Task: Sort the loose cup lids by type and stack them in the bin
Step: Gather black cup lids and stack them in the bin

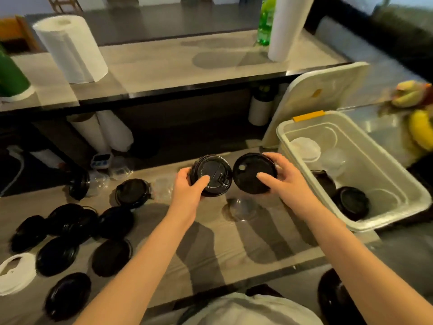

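Note:
My left hand point(187, 186) grips a black sip lid with a flip tab point(214, 172), thumb on its top face. My right hand point(281, 179) grips a second black lid point(250, 171), smoother, with a small pale spot; the two lids touch edge to edge above the table. At the right stands the white plastic bin point(351, 221), holding black lids point(353, 202), a white lid point(304, 148) and clear lids point(332, 161). Several loose black lids point(112, 256) lie on the table at the left, with one white lid point(16, 273). A clear dome lid point(239, 208) lies under my hands.
A raised counter behind carries two paper towel rolls point(70, 48) and a green bottle point(266, 22). The bin's cover point(316, 97) leans behind the bin. Bananas point(419, 130) lie at the far right. Clear lids point(119, 170) and a small timer point(100, 160) sit at the table's back edge.

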`<state>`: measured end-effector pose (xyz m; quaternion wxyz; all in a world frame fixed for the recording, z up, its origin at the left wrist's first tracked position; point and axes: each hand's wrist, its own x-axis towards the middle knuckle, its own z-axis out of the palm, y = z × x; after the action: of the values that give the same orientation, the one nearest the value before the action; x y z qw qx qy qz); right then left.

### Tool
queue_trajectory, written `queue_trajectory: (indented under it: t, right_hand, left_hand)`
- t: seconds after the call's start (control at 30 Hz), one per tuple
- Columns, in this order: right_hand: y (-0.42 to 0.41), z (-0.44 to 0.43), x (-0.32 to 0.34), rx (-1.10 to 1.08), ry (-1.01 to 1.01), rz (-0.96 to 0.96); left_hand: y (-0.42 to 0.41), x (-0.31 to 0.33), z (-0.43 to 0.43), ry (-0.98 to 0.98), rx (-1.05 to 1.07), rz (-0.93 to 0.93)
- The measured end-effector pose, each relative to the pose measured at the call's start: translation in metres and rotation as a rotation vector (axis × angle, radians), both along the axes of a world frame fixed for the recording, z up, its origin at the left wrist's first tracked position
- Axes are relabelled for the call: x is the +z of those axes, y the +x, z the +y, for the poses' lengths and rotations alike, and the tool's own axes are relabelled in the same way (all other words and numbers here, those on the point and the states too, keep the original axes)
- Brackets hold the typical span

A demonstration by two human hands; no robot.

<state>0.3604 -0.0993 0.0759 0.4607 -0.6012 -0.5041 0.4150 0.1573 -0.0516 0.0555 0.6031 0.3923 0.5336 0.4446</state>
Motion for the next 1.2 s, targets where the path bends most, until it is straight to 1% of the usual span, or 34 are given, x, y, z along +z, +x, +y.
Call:
queue_trajectory:
  t: [0.13,0.23,0.3,0.4,0.47,0.6,0.67,0.73,0.8,0.93,1.03,1.1,1.2]
  right_hand:
    - [0.06,-0.017,0.028,-0.105,0.019,0.131]
    - [0.111,-0.023,0.04,-0.174,0.003,0.099]
    - [0.145,-0.024,0.04,-0.211,-0.047,0.06]
    - [0.194,-0.021,0.033,-0.211,-0.173,-0.13]
    - [0.219,-0.019,0.029,-0.127,-0.277,-0.281]
    - [0.241,-0.012,0.025,0.242,-0.503,-0.676]
    - [0.244,-0.005,0.017,0.403,-0.585,-0.792]
    - [0.245,0.002,0.004,0.508,-0.64,-0.882]
    - [0.245,0.006,-0.009,0.571,-0.657,-0.94]
    - [0.247,0.01,-0.024,0.607,-0.641,-1.064]
    - [0.246,0.011,-0.031,0.634,-0.626,-1.224]
    - [0.244,0.012,-0.035,0.65,-0.58,-1.324]
    - [0.243,0.013,-0.039,0.666,-0.576,-1.296]
  left_hand:
    - [0.059,0.02,-0.006,0.051,-0.096,-0.034]
    - [0.1,0.032,-0.008,0.108,-0.146,-0.02]
    - [0.124,0.037,-0.009,0.128,-0.159,-0.015]
    - [0.157,0.038,-0.009,0.142,-0.163,-0.01]
    - [0.176,0.038,-0.01,0.154,-0.19,0.006]
    - [0.21,0.039,-0.011,0.149,-0.252,0.062]
    - [0.222,0.038,-0.01,0.138,-0.257,0.068]
    - [0.23,0.036,-0.011,0.126,-0.249,0.063]
    - [0.234,0.034,-0.013,0.114,-0.239,0.065]
    - [0.235,0.031,-0.015,0.093,-0.21,0.085]
    - [0.235,0.031,-0.015,0.098,-0.195,0.098]
    - [0.236,0.031,-0.015,0.102,-0.196,0.1]
    - [0.237,0.03,-0.016,0.107,-0.206,0.11]
